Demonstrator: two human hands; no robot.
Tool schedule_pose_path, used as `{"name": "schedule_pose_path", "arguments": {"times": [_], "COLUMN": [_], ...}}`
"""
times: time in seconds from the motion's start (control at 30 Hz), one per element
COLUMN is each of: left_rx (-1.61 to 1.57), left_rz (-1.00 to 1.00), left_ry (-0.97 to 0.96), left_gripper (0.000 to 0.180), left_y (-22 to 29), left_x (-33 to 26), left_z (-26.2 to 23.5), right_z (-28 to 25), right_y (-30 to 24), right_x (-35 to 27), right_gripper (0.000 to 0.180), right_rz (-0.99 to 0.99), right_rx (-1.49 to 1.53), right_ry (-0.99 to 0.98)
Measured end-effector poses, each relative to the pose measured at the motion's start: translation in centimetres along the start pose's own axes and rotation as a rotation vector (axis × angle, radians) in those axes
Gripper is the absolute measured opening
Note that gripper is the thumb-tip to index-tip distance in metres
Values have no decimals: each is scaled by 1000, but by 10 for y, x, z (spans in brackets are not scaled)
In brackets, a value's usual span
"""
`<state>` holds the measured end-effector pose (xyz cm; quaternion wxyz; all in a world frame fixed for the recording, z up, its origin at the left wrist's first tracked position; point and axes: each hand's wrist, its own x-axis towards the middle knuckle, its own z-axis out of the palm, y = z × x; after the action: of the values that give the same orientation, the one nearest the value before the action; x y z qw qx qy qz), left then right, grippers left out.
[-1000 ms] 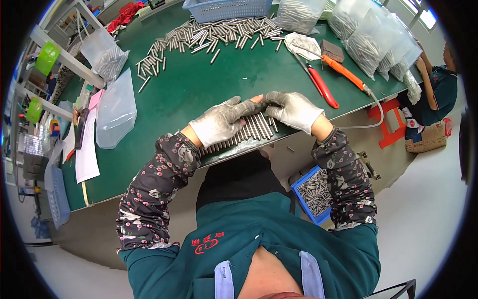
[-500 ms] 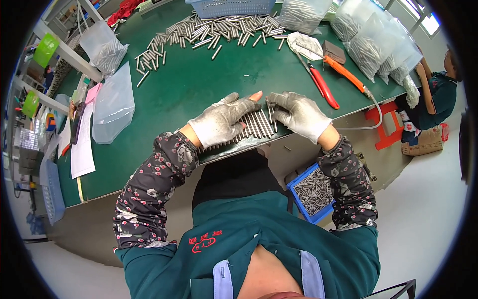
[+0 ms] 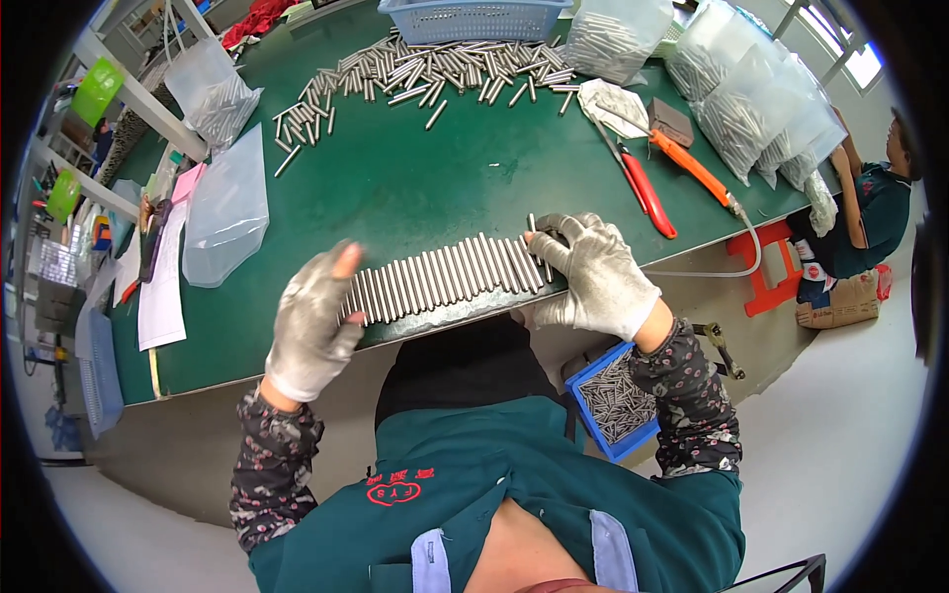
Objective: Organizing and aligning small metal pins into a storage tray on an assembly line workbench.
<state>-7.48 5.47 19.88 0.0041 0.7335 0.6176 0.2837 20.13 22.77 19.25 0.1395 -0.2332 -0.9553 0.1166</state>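
A row of slim metal pins (image 3: 435, 279) lies side by side along the near edge of the green table. At its left end is my left hand (image 3: 308, 321) in a grey-white glove, somewhat blurred, fingers apart and fingertips close to the end pins. My right hand (image 3: 601, 277), gloved the same way, curls its fingers on the pins at the right end, its thumb low by the table edge. One metal pin (image 3: 532, 223) there sticks out farther than its neighbours. The right fingers partly hide those end pins.
Beyond the row lies a heap of loose pins (image 3: 445, 67) before a blue basket (image 3: 474, 22). Red-handled pliers (image 3: 647, 196), an orange-handled tool (image 3: 692, 166) and bags of pins (image 3: 736, 119) lie right. A blue bin (image 3: 611, 453) of pins stands below. A co-worker (image 3: 870, 208) sits right.
My left hand has moved left and nearer to me, from the middle of the row to its left end, uncovering the pins. The right hand has shifted slightly nearer, staying at the right end.
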Motion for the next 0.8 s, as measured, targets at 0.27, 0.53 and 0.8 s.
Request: {"name": "schedule_pose_path", "arguments": {"times": [0.27,0.53,0.8], "left_rx": [-79,-237,-240], "left_rz": [-373,-525,-507], "left_ry": [350,413,406], "left_gripper": [65,62,58], "left_y": [-47,-56,-56], "left_x": [-57,-62,-59], "left_z": [-1,7,8], "right_z": [11,29,31], "right_y": [1,15,13], "right_x": [-9,-15,-3], "right_gripper": [56,44,26], "right_rz": [-97,-264,-28], "right_rx": [-11,42,427], "right_ry": [148,299,647]}}
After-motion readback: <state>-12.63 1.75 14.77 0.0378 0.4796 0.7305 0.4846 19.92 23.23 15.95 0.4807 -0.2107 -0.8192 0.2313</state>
